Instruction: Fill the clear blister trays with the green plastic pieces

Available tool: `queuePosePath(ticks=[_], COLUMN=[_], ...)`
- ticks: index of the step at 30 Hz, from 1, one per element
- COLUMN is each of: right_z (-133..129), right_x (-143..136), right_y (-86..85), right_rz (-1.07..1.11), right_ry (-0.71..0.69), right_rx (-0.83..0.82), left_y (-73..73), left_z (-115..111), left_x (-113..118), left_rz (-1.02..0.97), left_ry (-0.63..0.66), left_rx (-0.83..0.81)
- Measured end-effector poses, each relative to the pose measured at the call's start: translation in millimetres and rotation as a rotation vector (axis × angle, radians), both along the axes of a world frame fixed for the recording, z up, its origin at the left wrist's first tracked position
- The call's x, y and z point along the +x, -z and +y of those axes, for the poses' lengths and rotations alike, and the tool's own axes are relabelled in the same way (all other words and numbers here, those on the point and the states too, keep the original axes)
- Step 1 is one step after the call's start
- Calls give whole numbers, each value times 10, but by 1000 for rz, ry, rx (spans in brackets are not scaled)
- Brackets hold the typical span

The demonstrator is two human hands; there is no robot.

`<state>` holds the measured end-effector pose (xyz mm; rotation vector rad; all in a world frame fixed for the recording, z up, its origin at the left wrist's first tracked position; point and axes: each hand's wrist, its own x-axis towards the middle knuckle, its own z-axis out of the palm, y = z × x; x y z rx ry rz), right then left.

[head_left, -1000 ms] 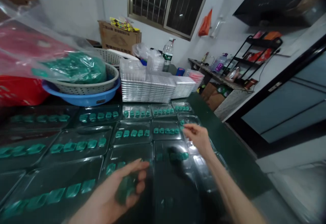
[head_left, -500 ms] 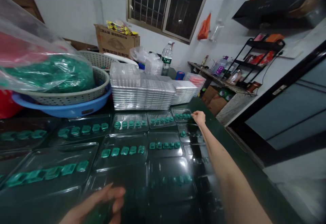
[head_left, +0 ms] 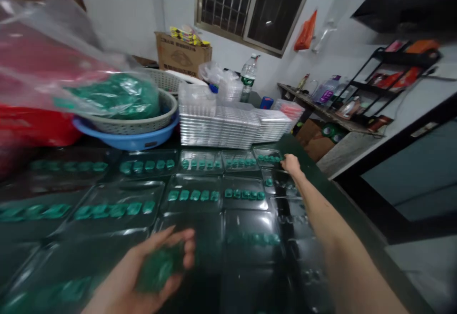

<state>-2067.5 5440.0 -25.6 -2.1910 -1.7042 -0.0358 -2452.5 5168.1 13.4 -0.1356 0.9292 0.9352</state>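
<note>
Evidently the work in hand is at the far right tray (head_left: 266,150), where the right hand (head_left: 292,165) reaches in at the right end of a row of green pieces (head_left: 267,158). Its fingertips are drawn together at the tray's edge; whether they pinch a piece, press one into line or grip the rim, I cannot tell. I judge this to be the placing or straightening of the end piece.

The left hand (head_left: 129,264) is palm up, low over the nearer trays, fingers curled loosely around a blurred clump of green pieces (head_left: 159,268); how many, I cannot make out. More pieces lie in rows in the trays across the table (head_left: 314,170), and behind them stand stacked trays (head_left: 214,130), beside a blue basin (head_left: 143,140).

As I judge it, a clean finish there calls for a light fingertip touch, the end piece let go in line with its row, and a lift that does not drag the thin tray. The tray (head_left: 282,189) just in front shows one clear green piece at its left; what lies to the right is dim. The left palm needs to stay cupped so nothing spills
</note>
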Motion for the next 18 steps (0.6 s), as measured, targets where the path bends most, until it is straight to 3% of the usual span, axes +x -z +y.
queuePosePath(ticks=[3, 5, 6, 9, 13, 15, 18], right_z=[-223, -489, -688, -1527, -2586, -2864, -3007], right_x=[-138, -392, -576, -1273, -2135, -2381, -2550], right_y=[-148, -225, -266, -410, -573, -613, -610], right_rz=[-2, 23, 51, 319, 468, 426, 273], right_ry=[-28, -113, -194, -658, -1057, -1121, -1137], right_rx=[43, 99, 110, 177, 56, -1, 17], left_y=[-7, 9, 18, 36, 54, 63, 62], left_z=[-35, -68, -90, -169, -272, -311, -364], left_x=[-51, -87, -100, -115, -125, -140, -170], left_rz=[-200, -292, -330, -388, -356, -324, -295], left_ry=[-49, -107, -125, -154, -145, -146, -176], left_rx=[50, 70, 82, 124, 153, 155, 151])
